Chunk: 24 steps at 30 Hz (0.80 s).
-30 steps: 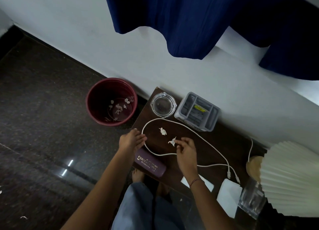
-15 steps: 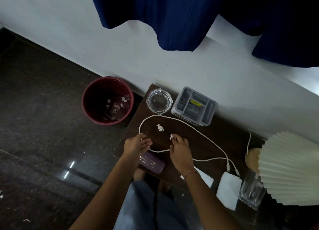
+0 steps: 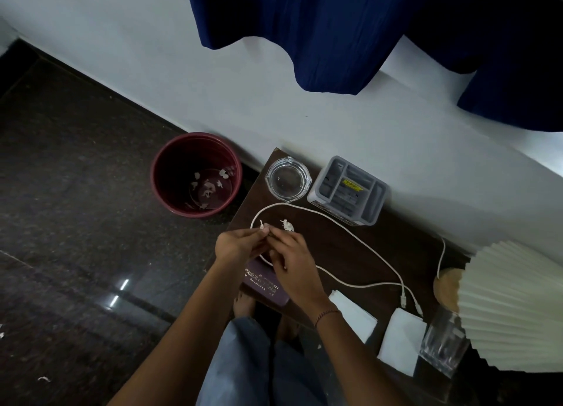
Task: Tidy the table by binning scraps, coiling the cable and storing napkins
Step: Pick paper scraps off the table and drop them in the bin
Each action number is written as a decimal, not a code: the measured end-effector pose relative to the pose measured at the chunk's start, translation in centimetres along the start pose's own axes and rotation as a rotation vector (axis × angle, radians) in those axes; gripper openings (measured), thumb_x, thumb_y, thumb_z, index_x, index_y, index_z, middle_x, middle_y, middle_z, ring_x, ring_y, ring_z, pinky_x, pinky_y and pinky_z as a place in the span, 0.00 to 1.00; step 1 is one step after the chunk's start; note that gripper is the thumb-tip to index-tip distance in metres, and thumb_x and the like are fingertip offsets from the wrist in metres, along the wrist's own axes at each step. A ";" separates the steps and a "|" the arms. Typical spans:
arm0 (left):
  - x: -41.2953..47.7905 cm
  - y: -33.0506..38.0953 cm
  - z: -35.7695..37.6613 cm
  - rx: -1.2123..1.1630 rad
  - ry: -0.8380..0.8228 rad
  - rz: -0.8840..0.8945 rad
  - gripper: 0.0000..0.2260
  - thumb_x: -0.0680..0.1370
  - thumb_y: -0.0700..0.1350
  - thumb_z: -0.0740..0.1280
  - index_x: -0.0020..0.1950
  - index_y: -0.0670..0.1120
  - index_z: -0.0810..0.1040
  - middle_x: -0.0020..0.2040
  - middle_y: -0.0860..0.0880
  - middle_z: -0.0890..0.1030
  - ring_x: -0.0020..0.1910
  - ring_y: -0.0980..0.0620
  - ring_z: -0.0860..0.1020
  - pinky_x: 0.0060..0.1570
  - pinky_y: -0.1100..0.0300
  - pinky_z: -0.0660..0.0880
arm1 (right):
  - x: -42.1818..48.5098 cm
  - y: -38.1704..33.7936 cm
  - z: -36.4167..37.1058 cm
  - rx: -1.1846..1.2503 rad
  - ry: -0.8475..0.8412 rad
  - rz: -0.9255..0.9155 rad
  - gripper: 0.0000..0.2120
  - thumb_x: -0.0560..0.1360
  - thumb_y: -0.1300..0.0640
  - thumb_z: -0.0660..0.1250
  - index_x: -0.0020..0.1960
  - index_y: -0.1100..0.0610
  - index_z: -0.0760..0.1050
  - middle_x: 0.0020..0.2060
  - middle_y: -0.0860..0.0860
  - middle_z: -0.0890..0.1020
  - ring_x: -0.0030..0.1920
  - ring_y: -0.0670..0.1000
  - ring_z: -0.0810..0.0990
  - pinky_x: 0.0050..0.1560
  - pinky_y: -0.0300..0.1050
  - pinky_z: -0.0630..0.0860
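Both hands meet over the left part of the dark wooden table. My left hand pinches a small white paper scrap at its fingertips. My right hand lies against it with curled fingers, and what it holds is hidden. A second scrap sits on the table just beyond my fingers. The white cable loops from under my hands across to its plugs at the right. Two white napkins lie at the near edge. The maroon bin stands on the floor to the left, with several scraps inside.
A glass ashtray and a grey organiser tray stand at the back by the wall. A purple case lies under my wrists. A glass tumbler and a pleated lamp shade crowd the right end. Loose scraps lie on the floor.
My right hand lifted one scrap off the table and came to my left hand, which rose from the table edge. That scrap now sits at my left fingertips.
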<state>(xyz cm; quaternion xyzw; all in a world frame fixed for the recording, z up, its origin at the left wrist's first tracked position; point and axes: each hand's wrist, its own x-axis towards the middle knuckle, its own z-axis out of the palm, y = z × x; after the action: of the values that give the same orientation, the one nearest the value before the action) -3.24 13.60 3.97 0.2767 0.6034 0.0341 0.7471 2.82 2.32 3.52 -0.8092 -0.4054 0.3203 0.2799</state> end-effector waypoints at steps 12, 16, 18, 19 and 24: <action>2.0 6.1 -2.7 -0.236 0.331 0.225 0.03 0.72 0.36 0.69 0.39 0.38 0.77 0.35 0.43 0.79 0.22 0.59 0.79 0.27 0.69 0.76 | 0.6 0.7 -0.4 0.131 0.057 0.094 0.12 0.76 0.60 0.61 0.56 0.49 0.77 0.65 0.42 0.71 0.65 0.44 0.64 0.63 0.43 0.71; 2.5 8.1 -3.9 -0.326 0.280 0.220 0.10 0.71 0.36 0.70 0.52 0.36 0.76 0.44 0.41 0.81 0.44 0.49 0.83 0.38 0.65 0.79 | 0.2 1.2 -0.2 0.162 0.053 0.159 0.11 0.78 0.52 0.60 0.58 0.49 0.75 0.65 0.43 0.69 0.65 0.45 0.65 0.61 0.46 0.74; 2.7 8.6 -4.2 -0.322 0.282 0.209 0.19 0.71 0.36 0.71 0.60 0.34 0.73 0.49 0.40 0.80 0.49 0.46 0.81 0.42 0.64 0.79 | 0.1 1.3 -0.1 0.171 0.048 0.189 0.12 0.78 0.49 0.59 0.59 0.49 0.75 0.65 0.44 0.68 0.64 0.45 0.64 0.60 0.47 0.74; 2.7 8.7 -4.2 -0.312 0.279 0.207 0.21 0.71 0.36 0.70 0.63 0.34 0.71 0.50 0.40 0.80 0.49 0.47 0.81 0.43 0.63 0.79 | 0.2 1.3 0.0 0.164 0.050 0.196 0.13 0.78 0.49 0.58 0.59 0.50 0.75 0.65 0.44 0.68 0.64 0.45 0.64 0.60 0.46 0.74; 3.1 8.1 -4.7 -0.277 0.281 0.163 0.20 0.73 0.36 0.68 0.64 0.34 0.71 0.52 0.40 0.79 0.46 0.48 0.81 0.44 0.63 0.79 | 0.8 1.8 0.1 0.029 0.080 0.196 0.13 0.79 0.52 0.58 0.59 0.53 0.75 0.67 0.48 0.67 0.64 0.45 0.63 0.57 0.31 0.68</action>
<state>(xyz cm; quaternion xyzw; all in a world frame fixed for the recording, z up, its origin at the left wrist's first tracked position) -4.41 23.39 4.37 0.2118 0.6670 0.2152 0.6812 3.95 2.08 1.98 -0.8529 -0.3081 0.3196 0.2748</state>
